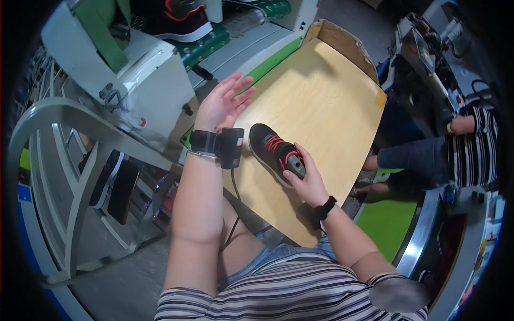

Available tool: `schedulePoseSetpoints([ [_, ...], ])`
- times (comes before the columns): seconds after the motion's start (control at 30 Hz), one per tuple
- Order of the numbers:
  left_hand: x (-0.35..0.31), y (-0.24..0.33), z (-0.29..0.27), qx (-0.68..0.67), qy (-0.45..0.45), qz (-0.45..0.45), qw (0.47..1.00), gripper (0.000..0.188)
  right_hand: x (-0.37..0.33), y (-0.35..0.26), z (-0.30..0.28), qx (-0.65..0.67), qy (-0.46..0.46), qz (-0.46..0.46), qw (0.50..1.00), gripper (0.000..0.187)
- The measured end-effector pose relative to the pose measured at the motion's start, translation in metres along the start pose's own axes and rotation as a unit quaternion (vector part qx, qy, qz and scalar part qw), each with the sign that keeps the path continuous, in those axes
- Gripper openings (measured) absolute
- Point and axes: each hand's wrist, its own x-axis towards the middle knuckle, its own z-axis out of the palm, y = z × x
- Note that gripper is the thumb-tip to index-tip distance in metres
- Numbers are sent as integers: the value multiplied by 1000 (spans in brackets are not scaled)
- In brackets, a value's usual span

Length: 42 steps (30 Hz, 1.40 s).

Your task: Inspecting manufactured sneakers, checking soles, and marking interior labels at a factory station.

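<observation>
Seemingly steadying it, the right hand (305,179) grips a black-and-red sneaker (267,143) by the heel on the wooden tabletop (326,91). The left hand (225,105) spreads empty; the next move likely needs a steady grip.

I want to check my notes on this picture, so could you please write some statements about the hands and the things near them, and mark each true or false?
1. The right hand holds a low black shoe with red laces at its heel end. True.
2. The left hand also grips this shoe. False: it is open, empty and apart from the shoe.
3. The shoe's toe points away from the wearer. True.
4. The broad tabletop is dark green. False: it is pale and wood-coloured.
5. A black band circles the right wrist. True.
</observation>
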Motion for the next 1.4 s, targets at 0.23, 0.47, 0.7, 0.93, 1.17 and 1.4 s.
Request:
schedulePoseSetpoints([
  [0.23,-5,4,-10,19,28,5,999,36,6,7,-5,105,-28,38,993,78],
  [0.47,-9,5,-10,25,41,10,999,37,6,8,-7,126,-46,48,990,86],
  [0.7,-9,5,-6,187,1,37,982,31,7,3,-8,136,-50,61,988,88],
  [0.93,-46,-68,34,656,-169,93,729,33,8,3,-8,111,-39,53,992,86],
  [1.17,-34,-75,28,634,-164,37,755,14,7,8,-8,94,-37,44,994,87],
  [1.4,-32,-79,22,617,-158,26,771,16,6,13,-8,82,-32,29,996,88],
])
